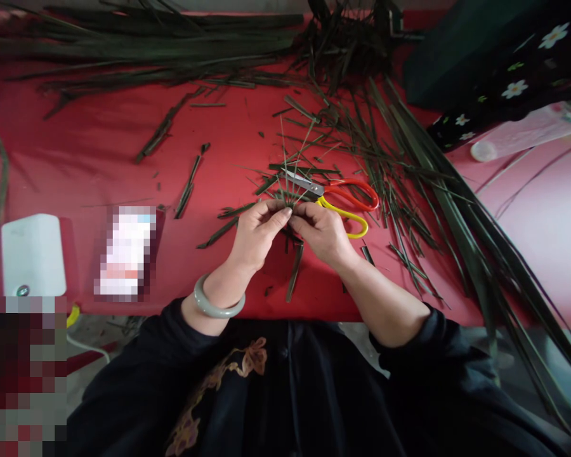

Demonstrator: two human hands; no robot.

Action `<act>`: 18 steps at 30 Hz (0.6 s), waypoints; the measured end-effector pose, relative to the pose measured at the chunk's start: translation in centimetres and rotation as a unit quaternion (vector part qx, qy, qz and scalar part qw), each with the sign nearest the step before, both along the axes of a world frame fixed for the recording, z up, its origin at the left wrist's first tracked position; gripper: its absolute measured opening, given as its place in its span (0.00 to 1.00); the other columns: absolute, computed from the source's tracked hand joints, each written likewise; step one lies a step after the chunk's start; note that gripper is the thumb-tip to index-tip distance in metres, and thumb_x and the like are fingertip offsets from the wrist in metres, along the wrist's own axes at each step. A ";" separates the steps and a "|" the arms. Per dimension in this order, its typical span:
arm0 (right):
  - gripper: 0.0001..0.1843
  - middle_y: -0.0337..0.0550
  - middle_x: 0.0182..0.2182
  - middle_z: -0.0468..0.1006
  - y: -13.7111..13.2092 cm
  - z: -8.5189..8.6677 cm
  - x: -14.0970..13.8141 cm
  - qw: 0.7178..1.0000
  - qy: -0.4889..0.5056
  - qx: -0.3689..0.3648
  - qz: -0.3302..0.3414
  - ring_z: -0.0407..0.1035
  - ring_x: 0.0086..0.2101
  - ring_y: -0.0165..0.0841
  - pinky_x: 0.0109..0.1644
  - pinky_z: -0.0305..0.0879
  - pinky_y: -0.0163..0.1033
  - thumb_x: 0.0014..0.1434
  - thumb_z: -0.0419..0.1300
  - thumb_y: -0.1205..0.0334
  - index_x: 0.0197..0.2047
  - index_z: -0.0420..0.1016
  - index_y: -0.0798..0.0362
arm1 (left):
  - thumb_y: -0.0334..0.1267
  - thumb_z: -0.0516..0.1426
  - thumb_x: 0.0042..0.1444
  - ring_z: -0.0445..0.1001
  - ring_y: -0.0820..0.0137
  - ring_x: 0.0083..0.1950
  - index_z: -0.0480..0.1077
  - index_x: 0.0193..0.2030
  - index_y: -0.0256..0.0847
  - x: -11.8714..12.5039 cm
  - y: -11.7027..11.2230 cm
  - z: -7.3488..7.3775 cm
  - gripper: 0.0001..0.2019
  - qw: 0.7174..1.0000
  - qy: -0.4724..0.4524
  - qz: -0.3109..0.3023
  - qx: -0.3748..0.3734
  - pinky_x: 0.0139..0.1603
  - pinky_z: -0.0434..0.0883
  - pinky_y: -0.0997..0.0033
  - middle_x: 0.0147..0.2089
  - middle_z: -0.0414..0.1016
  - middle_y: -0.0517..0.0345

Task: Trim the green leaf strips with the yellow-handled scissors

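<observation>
where your two hands meet over the red surface (99, 139), both pinch one small bundle of thin green leaf strips (290, 198). your left hand (257, 231) grips it from the left with thumb and fingers closed, a pale bangle (214, 303) on that wrist. your right hand (321, 231) nips it from the right, fingertips touching the left ones. the strips fan upward from the pinch, just above the near edge. scissors with red and yellow handles (345, 200) lie just beyond your right hand. long green leaves (137, 38) are heaped along the far side, and a white box (32, 254) sits well to the left.
</observation>
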State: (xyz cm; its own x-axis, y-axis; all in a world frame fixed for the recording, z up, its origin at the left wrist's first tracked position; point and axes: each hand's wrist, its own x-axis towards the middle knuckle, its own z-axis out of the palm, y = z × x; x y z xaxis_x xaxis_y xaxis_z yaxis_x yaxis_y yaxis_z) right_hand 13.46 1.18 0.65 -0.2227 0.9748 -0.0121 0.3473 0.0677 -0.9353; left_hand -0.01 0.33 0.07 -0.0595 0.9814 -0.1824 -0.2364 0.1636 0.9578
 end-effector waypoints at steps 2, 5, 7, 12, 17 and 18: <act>0.10 0.38 0.27 0.76 0.0 0.0 0.0 1.000 -0.009 0.003 0.012 0.65 0.27 0.26 0.35 0.62 0.34 0.56 0.56 0.59 0.35 0.76 0.55 | 0.40 0.65 0.45 0.70 0.79 0.32 0.75 0.31 0.38 0.0 0.0 0.0 0.09 1.000 0.013 0.014 0.000 0.38 0.69 0.77 0.30 0.75 0.62; 0.09 0.38 0.27 0.76 0.0 0.2 0.0 1.000 -0.023 0.010 0.008 0.65 0.27 0.26 0.34 0.62 0.33 0.55 0.57 0.61 0.35 0.76 0.55 | 0.40 0.65 0.44 0.70 0.80 0.31 0.75 0.31 0.38 0.0 0.0 -0.1 0.09 0.999 0.019 0.025 -0.004 0.37 0.68 0.78 0.29 0.75 0.62; 0.09 0.38 0.26 0.75 0.0 0.3 0.0 1.000 -0.030 0.009 0.002 0.65 0.26 0.26 0.34 0.61 0.33 0.55 0.57 0.61 0.34 0.76 0.55 | 0.40 0.65 0.44 0.70 0.80 0.31 0.75 0.31 0.38 0.0 0.1 -0.1 0.09 0.999 0.020 0.028 -0.006 0.37 0.69 0.78 0.29 0.76 0.62; 0.08 0.38 0.25 0.75 0.2 0.5 0.3 1.000 -0.029 0.003 0.002 0.64 0.26 0.27 0.32 0.61 0.33 0.55 0.56 0.61 0.34 0.75 0.54 | 0.39 0.65 0.45 0.71 0.80 0.33 0.76 0.31 0.38 -0.2 0.2 0.0 0.08 1.000 0.019 0.024 -0.003 0.39 0.69 0.78 0.30 0.77 0.62; 0.07 0.38 0.25 0.74 0.4 0.7 0.6 0.998 -0.051 0.026 0.013 0.64 0.26 0.27 0.31 0.59 0.33 0.55 0.56 0.62 0.32 0.74 0.54 | 0.41 0.65 0.45 0.71 0.80 0.32 0.75 0.30 0.38 -0.2 0.2 -0.1 0.08 1.000 0.020 0.016 -0.002 0.37 0.69 0.79 0.29 0.76 0.62; 0.07 0.38 0.24 0.74 0.4 0.7 0.7 0.998 -0.055 0.028 0.015 0.64 0.26 0.27 0.31 0.59 0.33 0.55 0.55 0.62 0.32 0.73 0.54 | 0.41 0.65 0.45 0.70 0.80 0.32 0.75 0.30 0.38 -0.3 0.1 -0.1 0.09 1.000 0.019 0.013 -0.003 0.37 0.69 0.79 0.29 0.76 0.62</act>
State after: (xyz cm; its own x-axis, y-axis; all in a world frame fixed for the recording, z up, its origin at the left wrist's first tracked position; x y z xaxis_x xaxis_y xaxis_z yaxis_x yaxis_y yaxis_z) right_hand 14.12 1.58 1.38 -0.2528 0.9674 0.0163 0.4443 0.1311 -0.8862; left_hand -0.27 0.48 -0.08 -0.0922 0.9782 -0.1860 -0.2041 0.1643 0.9651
